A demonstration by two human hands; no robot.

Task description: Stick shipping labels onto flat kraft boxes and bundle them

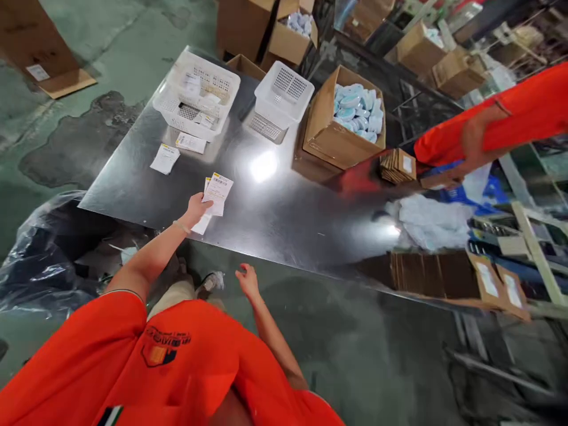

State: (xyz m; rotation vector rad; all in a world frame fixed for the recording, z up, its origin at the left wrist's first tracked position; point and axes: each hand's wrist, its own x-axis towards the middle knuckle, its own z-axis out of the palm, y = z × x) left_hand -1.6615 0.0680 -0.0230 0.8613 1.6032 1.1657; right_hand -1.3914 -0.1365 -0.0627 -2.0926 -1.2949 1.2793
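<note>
My left hand (196, 210) grips several printed paper slips (218, 190) with yellow top edges, held over the near edge of the metal table (284, 236). Some of the slips hang lower, beneath the hand. My right hand (247, 280) is off the table's near side, above the floor, with fingers loosely bent and apart and nothing in them. Beyond the left hand lie a stack of slips (165, 158) and another stack (190, 142). A white plastic basket (228, 92) with papers inside stands behind those stacks.
A smaller white basket (277, 112) and a carton (322, 130) of pale blue-white packs stand farther back. At right, a co-worker's orange sleeve (510, 106) reaches toward folded brown cardboard (398, 165). Brown cartons (437, 275) line the right end. Clear plastic (39, 260) covers something at left.
</note>
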